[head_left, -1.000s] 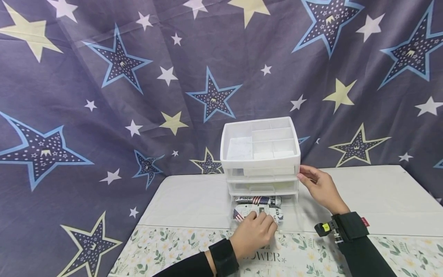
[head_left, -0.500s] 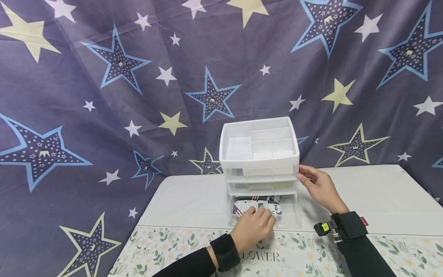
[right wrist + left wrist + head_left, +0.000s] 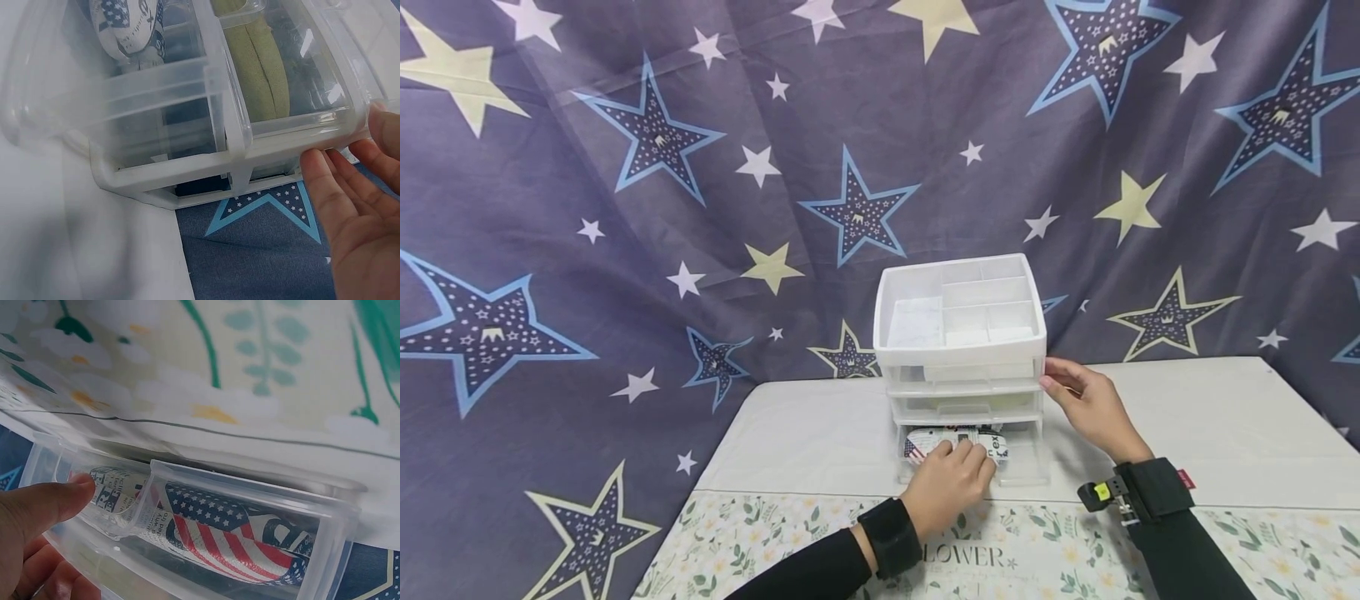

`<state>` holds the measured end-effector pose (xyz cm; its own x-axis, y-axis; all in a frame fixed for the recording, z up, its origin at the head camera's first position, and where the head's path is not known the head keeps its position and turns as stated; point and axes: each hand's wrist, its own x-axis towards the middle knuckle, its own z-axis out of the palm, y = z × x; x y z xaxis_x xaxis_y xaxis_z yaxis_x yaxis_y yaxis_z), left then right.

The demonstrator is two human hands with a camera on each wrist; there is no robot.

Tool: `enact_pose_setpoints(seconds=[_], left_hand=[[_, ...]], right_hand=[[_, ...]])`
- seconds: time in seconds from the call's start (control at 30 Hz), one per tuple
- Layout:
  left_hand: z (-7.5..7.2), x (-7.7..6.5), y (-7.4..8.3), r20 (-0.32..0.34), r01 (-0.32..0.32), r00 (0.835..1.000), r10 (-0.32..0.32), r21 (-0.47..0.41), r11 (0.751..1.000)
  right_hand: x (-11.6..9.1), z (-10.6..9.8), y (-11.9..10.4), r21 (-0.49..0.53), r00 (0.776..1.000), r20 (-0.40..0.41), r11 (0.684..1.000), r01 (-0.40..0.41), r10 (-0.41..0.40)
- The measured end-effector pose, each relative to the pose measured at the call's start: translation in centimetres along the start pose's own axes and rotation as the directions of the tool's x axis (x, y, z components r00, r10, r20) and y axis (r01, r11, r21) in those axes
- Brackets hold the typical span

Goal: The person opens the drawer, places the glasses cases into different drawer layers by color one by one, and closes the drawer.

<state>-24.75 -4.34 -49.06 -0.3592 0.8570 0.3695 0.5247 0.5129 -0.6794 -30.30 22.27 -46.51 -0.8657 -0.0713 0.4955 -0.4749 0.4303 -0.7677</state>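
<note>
A white organizer (image 3: 958, 353) with clear drawers stands on the table. Its bottom drawer (image 3: 1028, 472) is pulled partly out and holds a rounded bundle (image 3: 996, 442) printed with newsprint and an American flag; part of another such item shows behind it. My left hand (image 3: 947, 492) grips the front of that drawer. In the left wrist view the thumb (image 3: 72, 494) presses on the drawer's front near its notch, with the other fingers curled at the rim. My right hand (image 3: 1093, 410) rests its thumb and fingertips on the organizer's right side.
The organizer's top tray (image 3: 917, 321) has several compartments. Through the middle drawer a green fabric item (image 3: 259, 65) shows in the right wrist view. A floral cloth (image 3: 1060, 542) covers the table's near part, and a starred curtain (image 3: 775, 167) hangs behind.
My left hand has moved slightly away from me, and the bottom drawer has slid further in, covering more of the rear printed item. My right hand stays against the organizer's side.
</note>
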Motion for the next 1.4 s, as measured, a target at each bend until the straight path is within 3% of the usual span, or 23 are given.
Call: enact_pose_setpoints(seconds=[0.17, 0.4, 0.77, 1.4], left_hand=[[0.4, 0.2, -0.2, 0.014, 0.003, 1.000, -0.003, -0.010, 1.000], [1.2, 0.6, -0.5, -0.029, 0.011, 1.000, -0.010, 0.020, 1.000], [1.7, 0.9, -1.0, -0.009, -0.007, 1.000, 0.007, 0.046, 0.999], [3.3, 1.7, -1.7, -0.030, 0.011, 0.999, -0.009, 0.074, 0.997]], right_hand=[[-0.1, 0.0, -0.2, 0.005, 1.000, 0.002, 1.000, -0.008, 0.008], [-0.1, 0.0, -0.1, 0.011, 1.000, -0.001, 1.000, -0.006, 0.006], [-0.2, 0.1, 0.0, 0.001, 1.000, -0.001, 1.000, 0.005, -0.005], [-0.1, 0.0, 0.0, -0.007, 1.000, 0.003, 1.000, 0.010, -0.010]])
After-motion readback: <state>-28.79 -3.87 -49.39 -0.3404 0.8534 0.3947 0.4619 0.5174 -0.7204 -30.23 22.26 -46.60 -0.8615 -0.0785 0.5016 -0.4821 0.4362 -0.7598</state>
